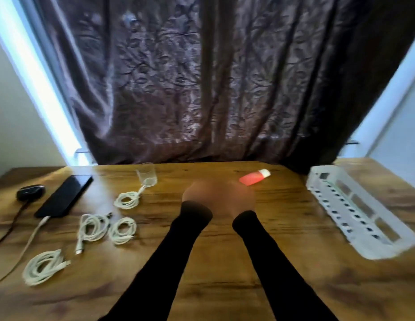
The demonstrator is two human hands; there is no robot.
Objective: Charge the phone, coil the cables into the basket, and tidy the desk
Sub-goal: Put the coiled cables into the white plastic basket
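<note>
White coiled cables (123, 230) left; left hand (198, 193), right hand (240, 195) together, blurred, grip unclear.

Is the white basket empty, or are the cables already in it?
Empty, as far as it shows. The white basket holds nothing visible, and four coiled cables lie out on the desk on the other side.

My two hands, left (199, 195) and right (239, 196), meet blurred above the wooden counter (225, 262); my grip cannot be made out. At left, a black slab phone (64, 196) lies plugged into a white cable (28, 242), beside four coiled white cables (43, 267). A white slotted plastic basket (355, 212) sits right.
</note>
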